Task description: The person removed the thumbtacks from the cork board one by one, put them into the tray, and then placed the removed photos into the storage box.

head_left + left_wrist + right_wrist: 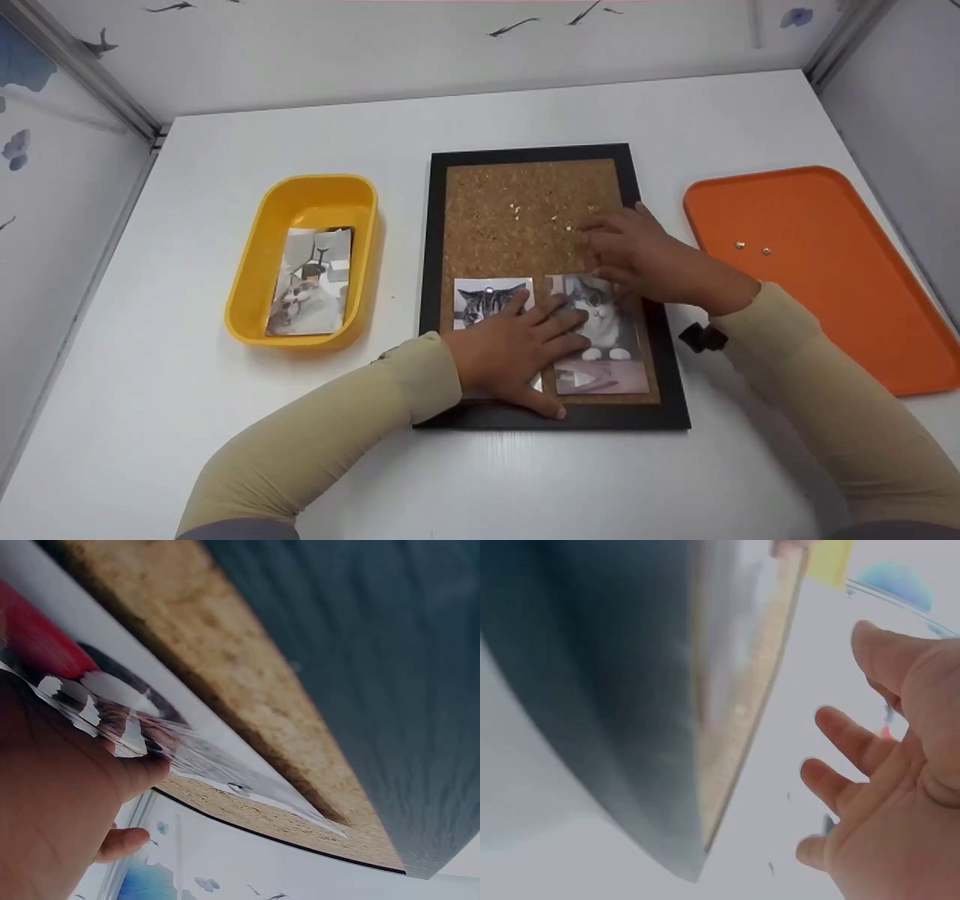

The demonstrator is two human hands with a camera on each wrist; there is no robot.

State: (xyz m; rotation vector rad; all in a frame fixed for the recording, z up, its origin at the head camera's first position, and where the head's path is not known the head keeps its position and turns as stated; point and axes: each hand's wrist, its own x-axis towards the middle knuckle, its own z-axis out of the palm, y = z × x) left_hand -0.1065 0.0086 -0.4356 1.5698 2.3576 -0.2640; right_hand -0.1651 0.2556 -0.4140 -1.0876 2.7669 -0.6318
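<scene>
My left hand [514,351] lies with spread fingers across two cat photos on the black-framed corkboard [532,184]. Beneath its palm is the left photo [472,300], partly hidden, with a shiny push pin [489,289] at its top edge. Its fingertips rest on the left side of the right photo [619,334], which shows a grey and white cat. Above that photo's top edge hovers my right hand [637,251]. In the right wrist view its fingers [847,739] are loosely bent and apart, with nothing between them.
A yellow bin [367,247] on the left holds a cat photo [311,289]. To the right, an orange tray [817,217] carries two small pins [753,248]. Several tiny gold bits [515,211] dot the cork's upper half. Walls border the white table [315,139].
</scene>
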